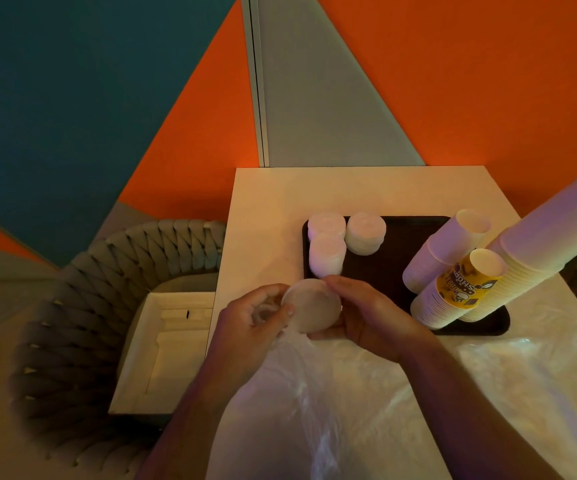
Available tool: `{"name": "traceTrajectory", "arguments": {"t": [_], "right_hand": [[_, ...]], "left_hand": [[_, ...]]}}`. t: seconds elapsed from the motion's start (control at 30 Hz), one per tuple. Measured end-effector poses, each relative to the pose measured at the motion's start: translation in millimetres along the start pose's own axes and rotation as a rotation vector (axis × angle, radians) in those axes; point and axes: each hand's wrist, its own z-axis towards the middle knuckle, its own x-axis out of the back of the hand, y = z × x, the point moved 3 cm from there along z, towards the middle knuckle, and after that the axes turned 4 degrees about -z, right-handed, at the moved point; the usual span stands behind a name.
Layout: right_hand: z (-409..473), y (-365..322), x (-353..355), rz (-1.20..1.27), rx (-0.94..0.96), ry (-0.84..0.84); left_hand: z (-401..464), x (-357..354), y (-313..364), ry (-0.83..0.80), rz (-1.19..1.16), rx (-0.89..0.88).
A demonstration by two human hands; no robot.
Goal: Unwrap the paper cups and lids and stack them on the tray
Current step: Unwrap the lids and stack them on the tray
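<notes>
Both hands, left hand [263, 315] and right hand [366, 313], grip a lid stack [311, 304] at lower centre, its plastic wrap [332, 393] trailing below. Three lid stacks [365, 232] and three cup stacks [453, 251] already stand on the tray [377, 271]; judging by this, little remains.

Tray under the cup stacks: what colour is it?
The tray is black or very dark, shown in the head view.

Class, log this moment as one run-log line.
left hand: grips plastic wrap | right hand: holds lid stack | tray: lid and cup stacks
</notes>
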Motion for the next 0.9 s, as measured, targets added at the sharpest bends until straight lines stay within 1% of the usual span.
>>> {"name": "traceTrajectory", "arguments": {"t": [0.13,0.33,0.43,0.5,0.53,0.57,0.6,0.67,0.7,0.73,0.8,0.9], "right_hand": [[-5,-2,2,-0.001,-0.029,-0.160],[-4,4,1,0.106,0.007,-0.224],[-4,1,2,0.103,0.039,-0.162],[-2,-2,7,0.123,0.098,-0.053],[0,-5,13,0.109,0.149,0.029],[2,-7,21,0.043,0.213,0.137],[3,-7,30,-0.084,0.281,0.269],[7,-5,50,-0.462,0.356,0.557],[9,-2,59,-0.643,0.371,0.664],[12,3,65,-0.802,0.386,0.729],[18,15,70,-1.041,0.411,0.751],[29,39,78,-1.210,0.374,0.708]], "left_hand": [[0,1,0,-0.028,0.041,-0.013],[0,0,2,-0.041,0.063,-0.041],[1,0,0,-0.012,0.065,-0.042],[2,3,-3,0.033,0.045,-0.014],[2,6,-5,0.053,0.042,-0.004],[2,8,-7,0.065,0.042,0.000],[2,9,-8,0.070,0.043,0.001],[1,11,-9,0.072,0.051,0.004],[1,11,-10,0.072,0.053,0.005],[1,11,-10,0.073,0.050,0.009],[0,10,-10,0.072,0.036,0.018],[0,10,-8,0.065,0.023,0.016]]}}
